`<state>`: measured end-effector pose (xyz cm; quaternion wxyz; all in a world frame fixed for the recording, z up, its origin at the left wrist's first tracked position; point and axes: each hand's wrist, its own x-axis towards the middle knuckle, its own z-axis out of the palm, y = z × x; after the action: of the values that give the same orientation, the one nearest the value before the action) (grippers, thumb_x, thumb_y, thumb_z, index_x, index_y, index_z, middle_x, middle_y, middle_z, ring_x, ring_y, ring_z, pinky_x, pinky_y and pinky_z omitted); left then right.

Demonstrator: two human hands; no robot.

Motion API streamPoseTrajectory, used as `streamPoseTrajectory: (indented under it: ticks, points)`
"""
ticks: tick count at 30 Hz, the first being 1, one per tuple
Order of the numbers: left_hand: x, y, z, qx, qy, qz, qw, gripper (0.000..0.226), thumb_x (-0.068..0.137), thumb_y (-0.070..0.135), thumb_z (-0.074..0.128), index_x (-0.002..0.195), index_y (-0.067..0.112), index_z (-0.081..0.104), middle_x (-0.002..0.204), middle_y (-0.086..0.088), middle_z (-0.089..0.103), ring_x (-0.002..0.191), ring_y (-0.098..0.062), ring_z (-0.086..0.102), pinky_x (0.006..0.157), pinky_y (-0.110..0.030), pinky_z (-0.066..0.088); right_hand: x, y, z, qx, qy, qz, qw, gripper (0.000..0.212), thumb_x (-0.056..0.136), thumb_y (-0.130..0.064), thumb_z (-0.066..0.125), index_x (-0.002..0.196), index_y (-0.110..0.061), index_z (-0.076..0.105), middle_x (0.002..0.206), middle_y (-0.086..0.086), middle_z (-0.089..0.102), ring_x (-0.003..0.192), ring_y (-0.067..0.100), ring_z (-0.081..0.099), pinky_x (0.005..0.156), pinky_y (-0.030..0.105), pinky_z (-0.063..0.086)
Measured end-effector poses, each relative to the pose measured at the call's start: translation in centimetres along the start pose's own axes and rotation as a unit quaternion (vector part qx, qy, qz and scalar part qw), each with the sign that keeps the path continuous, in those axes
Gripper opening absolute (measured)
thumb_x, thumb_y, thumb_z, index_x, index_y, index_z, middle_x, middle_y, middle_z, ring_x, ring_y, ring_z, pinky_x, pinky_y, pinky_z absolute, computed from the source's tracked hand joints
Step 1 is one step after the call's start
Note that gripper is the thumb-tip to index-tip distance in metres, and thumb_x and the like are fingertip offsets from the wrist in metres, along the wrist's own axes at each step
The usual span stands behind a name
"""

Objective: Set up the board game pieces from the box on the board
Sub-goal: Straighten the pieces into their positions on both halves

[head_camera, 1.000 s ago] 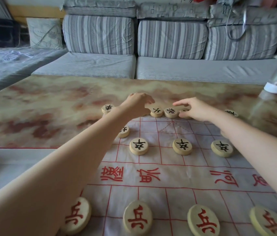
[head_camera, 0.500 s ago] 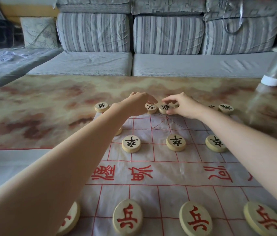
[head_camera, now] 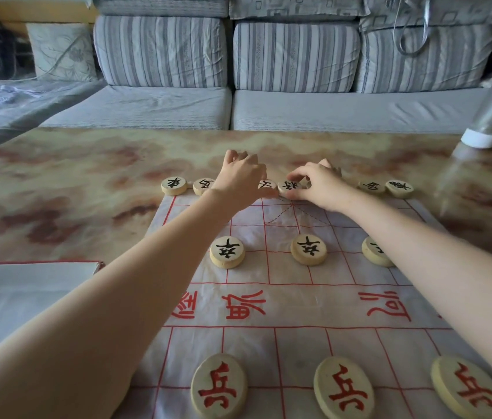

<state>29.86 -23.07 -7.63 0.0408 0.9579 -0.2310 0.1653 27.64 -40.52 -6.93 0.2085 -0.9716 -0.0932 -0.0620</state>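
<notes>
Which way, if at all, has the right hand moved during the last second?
Yes. The right hand has shifted slightly left along the far edge of the board, and its fingers now pinch the middle back-row piece.

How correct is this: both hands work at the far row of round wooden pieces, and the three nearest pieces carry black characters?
Not quite. The head view shows the three nearest round wooden pieces carrying red characters, not black. The left hand and right hand do work at the far row, the right pinching a black-character piece.
</notes>
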Motion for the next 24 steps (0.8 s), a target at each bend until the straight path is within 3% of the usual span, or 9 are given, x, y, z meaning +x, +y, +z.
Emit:
streamPoseTrajectory:
  ticks: [4, 8, 12, 14, 17, 20, 24]
  points:
    - [0.0, 0.2, -0.2, -0.055, -0.003, -0.032, 0.998, 0.063, 0.074, 0.061, 0.058, 0.12, 0.019, 0.059, 0.123, -0.004, 0.056, 0.121, -0.023, 0.043, 0.099, -0.035, 0.02, 0.1, -0.1, 0.1, -0.01, 0.007, 0.005, 1.0, 0.05, 0.077, -0.048, 0.067, 0.12, -0.024, 0.059, 0.106, 0.0, 0.06, 0.118, 0.025, 0.033, 0.086, 0.03, 0.021]
    - [-0.2, -0.3, -1.5, -0.137, -0.054, -0.012, 0.989, 0.056, 0.079, 0.046, 0.064, 0.129, 0.027, 0.051, 0.127, 0.002, 0.058, 0.121, -0.014, 0.047, 0.091, -0.029, 0.019, 0.1, 0.2, 0.0, 0.022, -0.011, 0.025, 0.999, 0.061, 0.071, -0.054, 0.07, 0.124, -0.028, 0.056, 0.12, -0.002, 0.055, 0.123, 0.023, 0.03, 0.091, 0.031, 0.024]
    - [-0.3, -0.8, -1.8, -0.142, -0.074, -0.015, 0.987, 0.048, 0.081, 0.027, 0.067, 0.127, 0.024, 0.054, 0.123, 0.003, 0.063, 0.118, -0.012, 0.05, 0.083, -0.015, 0.019, -0.6, 0.0, -0.8, 0.037, -0.027, 0.033, 0.998, 0.057, 0.076, -0.048, 0.069, 0.128, -0.031, 0.053, 0.108, -0.01, 0.048, 0.125, 0.024, 0.03, 0.096, 0.03, 0.026]
    - [-0.5, -0.7, -1.6, -0.158, -0.065, -0.019, 0.985, 0.044, 0.081, 0.026, 0.067, 0.124, 0.023, 0.057, 0.119, 0.006, 0.064, 0.11, -0.011, 0.049, 0.082, -0.009, 0.017, -0.6, 0.0, -0.8, 0.031, -0.025, 0.035, 0.999, 0.052, 0.079, -0.042, 0.069, 0.128, -0.032, 0.054, 0.114, 0.001, 0.043, 0.126, 0.028, 0.03, 0.102, 0.03, 0.026]
    - [-0.6, -0.8, -1.4, -0.167, -0.044, -0.018, 0.985, 0.044, 0.079, 0.035, 0.068, 0.121, 0.023, 0.059, 0.115, 0.005, 0.067, 0.11, -0.011, 0.054, 0.085, -0.024, 0.017, 0.0, 0.2, -0.2, 0.037, -0.021, 0.045, 0.998, 0.052, 0.076, -0.045, 0.07, 0.124, -0.034, 0.056, 0.125, 0.011, 0.04, 0.123, 0.03, 0.032, 0.102, 0.031, 0.027]
    - [-0.7, -1.0, -1.1, -0.152, -0.022, -0.02, 0.988, 0.045, 0.077, 0.043, 0.067, 0.117, 0.022, 0.061, 0.11, 0.003, 0.069, 0.106, -0.012, 0.06, 0.089, -0.027, 0.018, 0.8, 0.7, 0.6, 0.044, -0.017, 0.046, 0.998, 0.053, 0.069, -0.053, 0.071, 0.118, -0.036, 0.059, 0.123, 0.007, 0.05, 0.121, 0.026, 0.033, 0.089, 0.028, 0.026]
    - [-0.9, -0.9, -0.7, -0.13, -0.01, -0.023, 0.991, 0.044, 0.078, 0.048, 0.064, 0.113, 0.022, 0.063, 0.11, 0.002, 0.067, 0.106, -0.016, 0.058, 0.092, -0.03, 0.02, 1.2, 1.2, 0.8, 0.048, -0.019, 0.044, 0.998, 0.052, 0.068, -0.054, 0.071, 0.117, -0.038, 0.059, 0.121, 0.005, 0.054, 0.121, 0.025, 0.032, 0.087, 0.028, 0.023]
